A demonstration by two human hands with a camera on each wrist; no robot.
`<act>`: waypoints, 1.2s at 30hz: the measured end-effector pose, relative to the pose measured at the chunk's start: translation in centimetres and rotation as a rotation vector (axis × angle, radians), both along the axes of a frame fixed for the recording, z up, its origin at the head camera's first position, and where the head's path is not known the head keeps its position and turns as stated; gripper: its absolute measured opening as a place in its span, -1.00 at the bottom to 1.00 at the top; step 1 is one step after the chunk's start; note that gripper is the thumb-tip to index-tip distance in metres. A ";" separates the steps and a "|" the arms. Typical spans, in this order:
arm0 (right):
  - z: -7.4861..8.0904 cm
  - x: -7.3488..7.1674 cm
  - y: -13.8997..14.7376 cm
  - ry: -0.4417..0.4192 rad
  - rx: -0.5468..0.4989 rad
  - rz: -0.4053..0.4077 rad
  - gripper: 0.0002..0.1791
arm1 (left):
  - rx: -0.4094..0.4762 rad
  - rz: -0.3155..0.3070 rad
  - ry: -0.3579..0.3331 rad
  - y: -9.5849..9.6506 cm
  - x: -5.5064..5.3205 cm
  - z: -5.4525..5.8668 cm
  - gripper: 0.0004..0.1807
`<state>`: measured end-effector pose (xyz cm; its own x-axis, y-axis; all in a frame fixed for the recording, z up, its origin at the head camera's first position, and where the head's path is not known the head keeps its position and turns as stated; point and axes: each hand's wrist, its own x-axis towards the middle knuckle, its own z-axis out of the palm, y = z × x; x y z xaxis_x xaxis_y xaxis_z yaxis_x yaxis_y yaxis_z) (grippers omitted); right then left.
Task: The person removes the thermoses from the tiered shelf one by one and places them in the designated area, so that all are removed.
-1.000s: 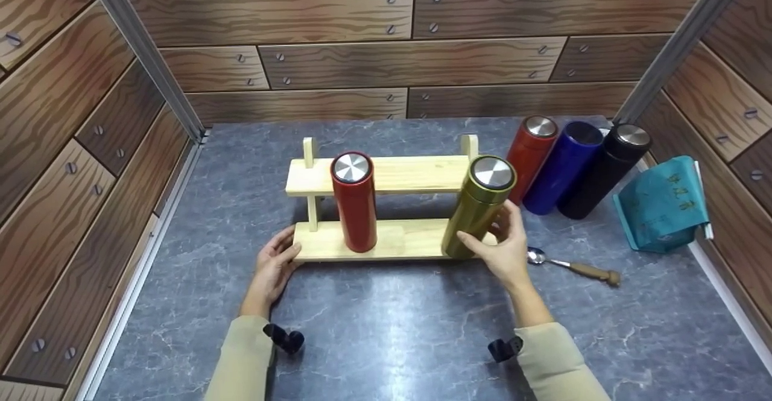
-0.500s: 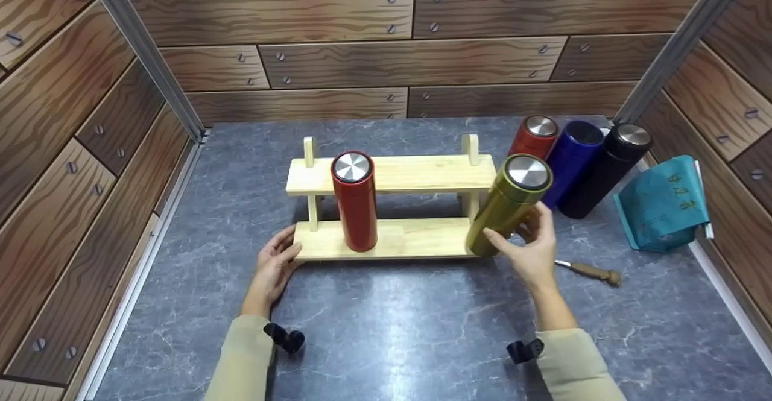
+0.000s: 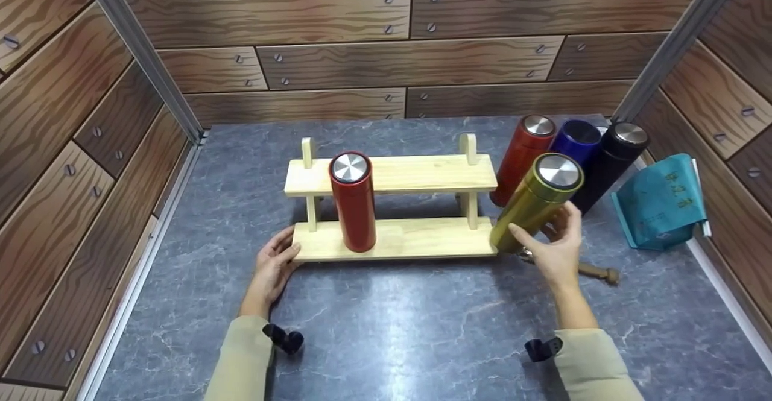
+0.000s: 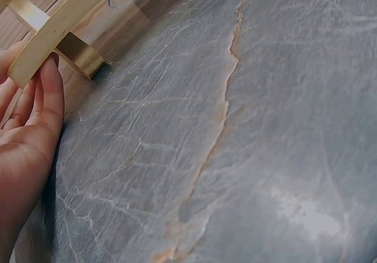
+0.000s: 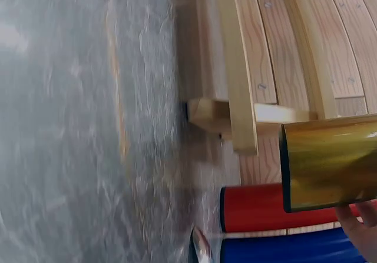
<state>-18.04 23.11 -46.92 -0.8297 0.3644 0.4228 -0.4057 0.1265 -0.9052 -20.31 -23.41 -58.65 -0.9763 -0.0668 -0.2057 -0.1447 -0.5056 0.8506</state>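
Note:
A two-tier pale wooden shelf [image 3: 422,238] stands mid-table, with a red thermos [image 3: 356,208] upright on the left part of its lower board. My left hand [image 3: 274,268] grips that board's left end between thumb and fingers; the left wrist view shows the fingers [image 4: 50,89] beneath the wood. My right hand [image 3: 555,256] holds a gold-green thermos [image 3: 531,208] round its lower part, just off the shelf's right end. In the right wrist view the gold thermos [image 5: 330,163] has its base in the air, beyond the end of the shelf [image 5: 241,98].
Behind the gold thermos stand another red thermos [image 3: 522,154], a blue one [image 3: 576,138] and a black one [image 3: 609,160]. A teal packet [image 3: 657,208] sits farther right. A spoon with a brown handle [image 3: 597,272] lies partly hidden behind my right hand.
My right hand has carried the gold-green thermos rightward, from over the lower board to beyond its right end. My left hand, the shelf and the red thermos on it have stayed put.

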 end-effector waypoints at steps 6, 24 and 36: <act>-0.7 -0.7 1.1 -0.006 0.013 -0.052 -0.17 | 0.006 0.004 0.007 -0.1 0.1 0.1 -0.39; -4.6 -5.2 2.9 -0.069 0.013 -0.088 -0.12 | 0.011 -0.014 0.034 -0.1 0.1 -0.1 -0.40; -6.7 -7.4 2.8 -0.079 -0.030 -0.150 -0.10 | 0.029 -0.001 0.039 0.0 0.0 -0.1 -0.39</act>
<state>-25.41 25.94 -53.64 -0.7952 0.4981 0.3459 -0.3118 0.1533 -0.9377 -20.28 -23.45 -58.78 -0.9837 -0.0601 -0.1693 -0.1123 -0.5297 0.8407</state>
